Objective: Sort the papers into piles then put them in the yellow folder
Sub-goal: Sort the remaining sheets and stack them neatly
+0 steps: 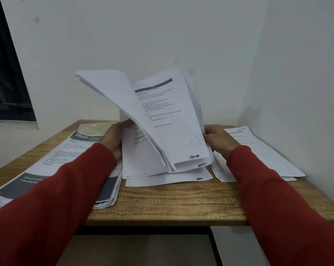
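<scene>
A bundle of printed white papers [162, 120] stands tilted up over the middle of the wooden table [173, 200], its lower edge resting on more loose sheets [168, 179]. My left hand [114, 139] grips the bundle's left side, where several sheets fan out toward the upper left. My right hand [218, 139] holds its right edge. A thick pile of papers with dark grey bands [47, 169] lies on the left of the table under my left sleeve. A thinner pile of white sheets [258, 150] lies at the right. A pale yellow folder [97, 127] shows behind the left pile.
The table sits in a corner, with white walls close behind and on the right. A dark window [7, 73] is at the left. The table's front edge runs across the lower middle, with a dark gap beneath.
</scene>
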`<act>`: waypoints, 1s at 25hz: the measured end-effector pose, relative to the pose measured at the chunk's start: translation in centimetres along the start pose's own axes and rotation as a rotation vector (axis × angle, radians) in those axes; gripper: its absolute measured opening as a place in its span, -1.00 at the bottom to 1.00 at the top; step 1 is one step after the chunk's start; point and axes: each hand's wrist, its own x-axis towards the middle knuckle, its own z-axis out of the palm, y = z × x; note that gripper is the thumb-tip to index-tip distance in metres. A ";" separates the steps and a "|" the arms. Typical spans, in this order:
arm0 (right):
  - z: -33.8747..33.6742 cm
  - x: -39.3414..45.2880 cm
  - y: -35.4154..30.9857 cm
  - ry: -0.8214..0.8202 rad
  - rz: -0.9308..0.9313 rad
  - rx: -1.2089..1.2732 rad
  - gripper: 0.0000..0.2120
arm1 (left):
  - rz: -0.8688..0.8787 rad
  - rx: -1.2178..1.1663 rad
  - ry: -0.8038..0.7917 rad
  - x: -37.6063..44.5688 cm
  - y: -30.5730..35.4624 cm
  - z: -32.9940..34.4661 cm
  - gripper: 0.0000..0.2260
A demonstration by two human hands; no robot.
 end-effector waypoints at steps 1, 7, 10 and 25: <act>0.2 -0.1 0.1 -0.035 -0.003 0.003 -0.78 | -0.009 -0.019 -0.041 -0.2 0.1 0.2 -0.70; 0.0 -0.1 0.1 0.024 0.035 -0.064 -0.54 | -0.103 0.012 -0.048 0.4 -0.3 -0.5 -0.70; -0.4 0.0 0.3 0.129 0.139 0.018 -0.50 | -0.141 0.020 0.006 0.6 0.0 -0.6 -0.66; -1.1 1.4 1.7 0.245 0.158 0.219 -0.80 | -0.286 -0.035 -0.062 0.0 0.9 -0.6 -0.68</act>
